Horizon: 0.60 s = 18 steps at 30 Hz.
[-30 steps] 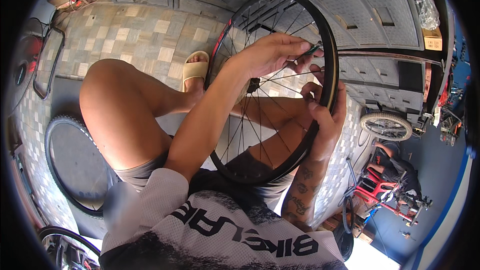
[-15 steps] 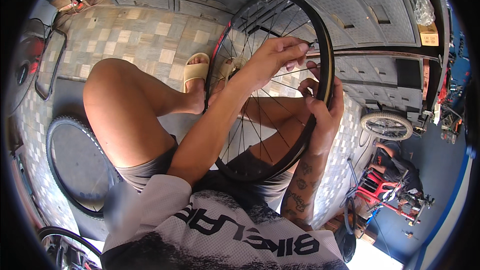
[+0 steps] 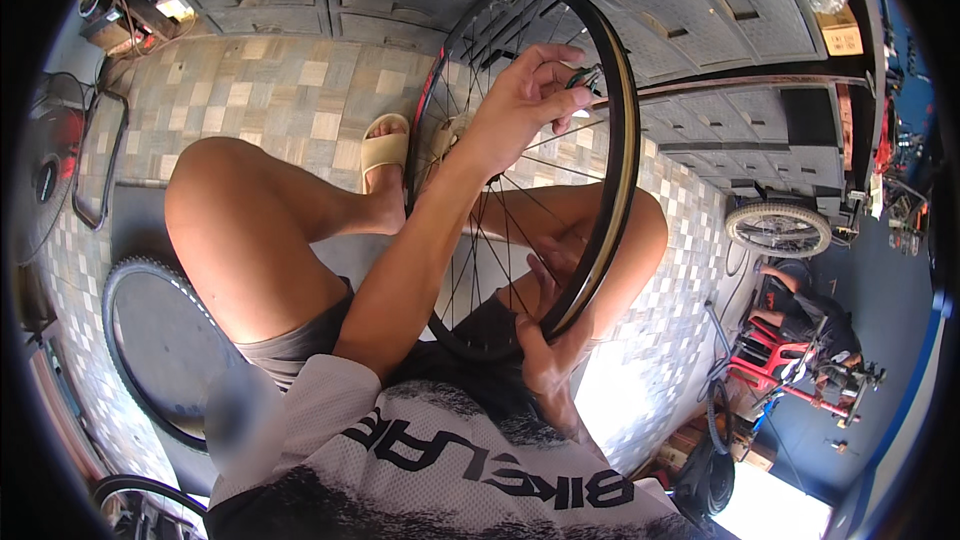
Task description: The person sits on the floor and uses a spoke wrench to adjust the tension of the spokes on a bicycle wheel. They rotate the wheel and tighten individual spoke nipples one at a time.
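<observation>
A bicycle wheel without a tyre, with a black rim and thin dark spokes, stands upright between my knees. My left hand reaches across the spokes, its fingers closed on a small dark-green and silver spoke wrench beside the inner side of the rim. My right hand is wrapped round the lower part of the rim, thumb on the near side. Its other fingers show behind the spokes, slightly blurred. Part of the hub is hidden behind my left wrist.
A loose tyre lies on the floor to my left, below a fan. Grey drawer cabinets line the far side. At the right are another wheel, a red chair and a person in dark clothes.
My right hand has slid down the rim from its right side toward my lap. My left hand has drawn slightly back to the left, and the spoke wrench now shows more plainly.
</observation>
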{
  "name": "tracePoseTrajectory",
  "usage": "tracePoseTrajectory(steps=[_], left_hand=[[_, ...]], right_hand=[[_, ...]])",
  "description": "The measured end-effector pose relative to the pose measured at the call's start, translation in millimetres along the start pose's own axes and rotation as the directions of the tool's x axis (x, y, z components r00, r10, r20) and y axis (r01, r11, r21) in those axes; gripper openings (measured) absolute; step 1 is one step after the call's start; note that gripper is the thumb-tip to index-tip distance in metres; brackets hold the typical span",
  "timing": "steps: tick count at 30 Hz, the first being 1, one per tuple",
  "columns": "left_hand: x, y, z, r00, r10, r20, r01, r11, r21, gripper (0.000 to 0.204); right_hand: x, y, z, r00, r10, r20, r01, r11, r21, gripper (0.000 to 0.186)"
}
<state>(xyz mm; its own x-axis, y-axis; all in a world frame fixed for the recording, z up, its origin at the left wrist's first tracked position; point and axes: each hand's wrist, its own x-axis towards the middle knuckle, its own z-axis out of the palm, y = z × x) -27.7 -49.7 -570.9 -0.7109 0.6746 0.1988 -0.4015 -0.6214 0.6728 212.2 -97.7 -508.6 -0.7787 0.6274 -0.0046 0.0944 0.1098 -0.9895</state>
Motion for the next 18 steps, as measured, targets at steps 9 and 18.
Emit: tracePoseTrajectory(steps=[9, 18], left_hand=[[61, 0, -13, 0.912, -0.333, -0.241, 0.338, 0.941, -0.022, 0.026], [57, -22, -29, 0.909, -0.041, -0.415, -0.075, 0.962, -0.261, 0.016]], right_hand=[[94, -70, 2, 0.992, 0.091, 0.086, -0.104, 0.983, 0.152, 0.071], [119, -71, 10, 0.991, 0.126, 0.049, -0.131, 0.986, 0.104, 0.068]])
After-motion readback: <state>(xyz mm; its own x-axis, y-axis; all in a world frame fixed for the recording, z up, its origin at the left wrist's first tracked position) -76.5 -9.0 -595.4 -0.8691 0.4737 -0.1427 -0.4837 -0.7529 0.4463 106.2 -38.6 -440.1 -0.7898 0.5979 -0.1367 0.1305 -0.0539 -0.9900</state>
